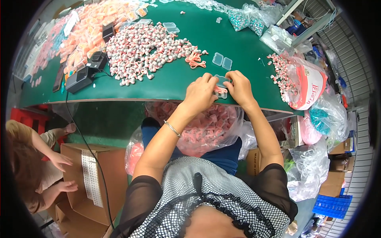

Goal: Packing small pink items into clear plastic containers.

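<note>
Both hands work together at the near edge of the green desk (238, 47). The left hand (199, 94) and the right hand (239, 88) meet over a small clear plastic case (221, 81) containing something pink; the fingers of both hands are curled onto it, grasping it from either side, with the case resting at the desk's front edge between them. A thin bangle (172, 128) sits on the left wrist. Just beyond the hands lie two empty clear cases (222, 61), side by side, with a pink cord bundle (195, 60) to their left. A large heap of grey-and-pink corded pieces (149, 49) covers the middle of the desk. A clear bag of filled pink cases (202, 127) rests in the person's lap below the desk edge. At the right, an open white-and-red bag (307, 85) holds more corded pieces. Lower left, another person's hand (61, 160) reaches over an open cardboard box (95, 186).
</note>
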Demonstrator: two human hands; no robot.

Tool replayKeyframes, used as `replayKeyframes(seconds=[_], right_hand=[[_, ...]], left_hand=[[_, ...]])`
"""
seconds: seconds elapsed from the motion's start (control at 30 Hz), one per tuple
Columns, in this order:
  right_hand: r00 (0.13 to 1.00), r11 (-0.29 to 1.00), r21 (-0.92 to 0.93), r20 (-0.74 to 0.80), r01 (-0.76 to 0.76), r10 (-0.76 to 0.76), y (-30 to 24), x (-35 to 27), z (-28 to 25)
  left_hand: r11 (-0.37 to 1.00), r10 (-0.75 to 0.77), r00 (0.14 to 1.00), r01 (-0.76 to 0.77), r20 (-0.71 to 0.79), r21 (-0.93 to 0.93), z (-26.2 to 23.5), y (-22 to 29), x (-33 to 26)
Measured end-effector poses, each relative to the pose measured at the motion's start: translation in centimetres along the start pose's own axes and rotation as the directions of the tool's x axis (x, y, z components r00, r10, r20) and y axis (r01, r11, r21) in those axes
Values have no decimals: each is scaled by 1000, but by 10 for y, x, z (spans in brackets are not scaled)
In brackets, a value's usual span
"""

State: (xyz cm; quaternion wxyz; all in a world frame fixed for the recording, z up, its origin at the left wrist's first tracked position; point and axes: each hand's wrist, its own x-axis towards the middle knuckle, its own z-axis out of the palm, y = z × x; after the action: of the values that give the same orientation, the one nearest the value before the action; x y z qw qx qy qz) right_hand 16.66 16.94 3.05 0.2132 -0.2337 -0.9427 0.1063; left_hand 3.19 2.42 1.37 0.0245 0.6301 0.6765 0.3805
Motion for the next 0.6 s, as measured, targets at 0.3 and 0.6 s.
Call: replayKeyframes(seconds=[0.3, 0.6], right_hand=[[920, 973, 111, -361, 204, -152, -18, -36, 10], [895, 975, 122, -432, 185, -116, -28, -58, 26]], left_hand=[[993, -118, 987, 114, -106, -45, 8, -1, -9], [970, -226, 962, 207, -155, -126, 13, -6, -6]])
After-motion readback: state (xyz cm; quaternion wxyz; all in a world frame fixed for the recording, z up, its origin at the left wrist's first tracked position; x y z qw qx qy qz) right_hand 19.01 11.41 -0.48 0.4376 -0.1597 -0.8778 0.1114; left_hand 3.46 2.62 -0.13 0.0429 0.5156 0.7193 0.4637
